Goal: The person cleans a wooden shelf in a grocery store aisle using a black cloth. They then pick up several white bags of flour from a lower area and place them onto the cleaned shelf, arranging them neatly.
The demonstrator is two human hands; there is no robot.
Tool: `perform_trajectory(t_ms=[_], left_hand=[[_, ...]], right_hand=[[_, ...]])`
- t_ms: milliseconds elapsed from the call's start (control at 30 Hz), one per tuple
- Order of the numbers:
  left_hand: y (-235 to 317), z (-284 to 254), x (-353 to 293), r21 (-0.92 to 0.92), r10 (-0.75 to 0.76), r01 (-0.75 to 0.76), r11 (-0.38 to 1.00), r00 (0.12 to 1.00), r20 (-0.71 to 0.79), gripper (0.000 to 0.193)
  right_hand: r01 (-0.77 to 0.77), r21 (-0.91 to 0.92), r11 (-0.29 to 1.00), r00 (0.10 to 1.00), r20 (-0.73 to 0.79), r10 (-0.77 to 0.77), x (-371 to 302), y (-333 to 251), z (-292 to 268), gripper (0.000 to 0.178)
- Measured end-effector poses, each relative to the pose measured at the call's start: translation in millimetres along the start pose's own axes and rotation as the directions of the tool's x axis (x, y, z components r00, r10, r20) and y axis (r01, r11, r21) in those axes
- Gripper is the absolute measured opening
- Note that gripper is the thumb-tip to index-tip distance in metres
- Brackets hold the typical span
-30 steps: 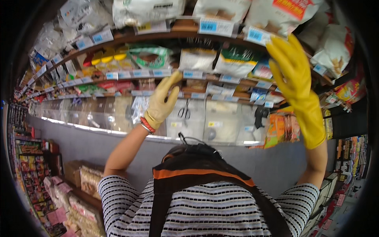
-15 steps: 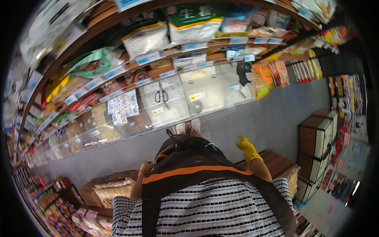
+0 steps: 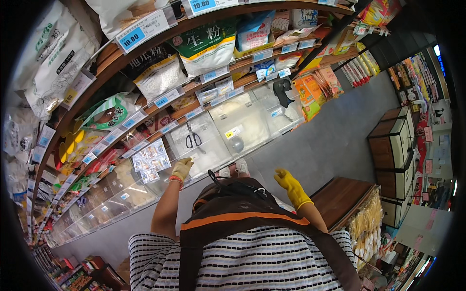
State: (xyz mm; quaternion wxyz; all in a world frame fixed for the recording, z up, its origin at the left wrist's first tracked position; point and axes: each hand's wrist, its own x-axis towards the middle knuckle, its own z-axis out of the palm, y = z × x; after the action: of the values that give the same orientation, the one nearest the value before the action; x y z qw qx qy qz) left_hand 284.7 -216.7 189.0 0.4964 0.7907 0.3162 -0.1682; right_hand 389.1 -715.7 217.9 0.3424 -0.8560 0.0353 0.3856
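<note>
My left hand [image 3: 182, 169], in a pale cream glove with a red band at the wrist, reaches over the row of clear lidded bins. Its partly outstretched fingers are at the front of the bin with white contents [image 3: 208, 150], and I see nothing held in them; whether they touch the lid I cannot tell. Black-handled scissors [image 3: 193, 140] lie on that same bin, just beyond the hand. To its left, a bundle of small printed packets [image 3: 150, 161] rests on the neighbouring lid. My right hand [image 3: 290, 186], in a yellow rubber glove, hangs in the air above the floor, fingers loosely apart, holding nothing.
Shelves above the bins carry bagged powders [image 3: 206, 46] with price tags. A black object [image 3: 282, 92] lies on the right-hand bin, beside hanging orange packets [image 3: 309, 92]. A brown wooden cabinet [image 3: 342, 196] stands near my right arm. Stacked cabinets [image 3: 388, 150] stand further right.
My left hand has come up from beside my body to the front of the bins. The view has turned and come closer to the shelves. My right hand stays out at my side.
</note>
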Motion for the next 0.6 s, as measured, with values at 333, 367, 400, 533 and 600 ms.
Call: perform_trajectory(t_ms=[333,367,400,533,600], left_hand=[[-35,-3,-55,0.42,-0.175,0.147,0.895,0.984,0.029,0.042],[-55,-2,-61,0.396,-0.176,0.15,0.906,0.984,0.031,0.042],[-63,-1,-68,0.433,-0.17,0.143,0.89,0.985,0.024,0.041],[-99,17,-90,0.43,-0.188,0.175,0.886,0.982,-0.013,0.038],[-104,29,-86,0.451,-0.195,0.189,0.872,0.98,-0.033,0.037]], right_hand=[[-0.127,-0.105,0.986,0.992,-0.022,0.126,-22,80,14,0.046],[-0.039,-0.135,0.99,0.999,-0.03,0.035,-30,78,8,0.046],[0.056,-0.162,0.985,0.998,-0.027,-0.061,-30,75,7,0.045],[-0.068,0.085,0.994,0.998,0.001,0.068,-1,87,10,0.04],[0.05,0.059,0.997,0.999,0.002,-0.05,14,106,15,0.04]])
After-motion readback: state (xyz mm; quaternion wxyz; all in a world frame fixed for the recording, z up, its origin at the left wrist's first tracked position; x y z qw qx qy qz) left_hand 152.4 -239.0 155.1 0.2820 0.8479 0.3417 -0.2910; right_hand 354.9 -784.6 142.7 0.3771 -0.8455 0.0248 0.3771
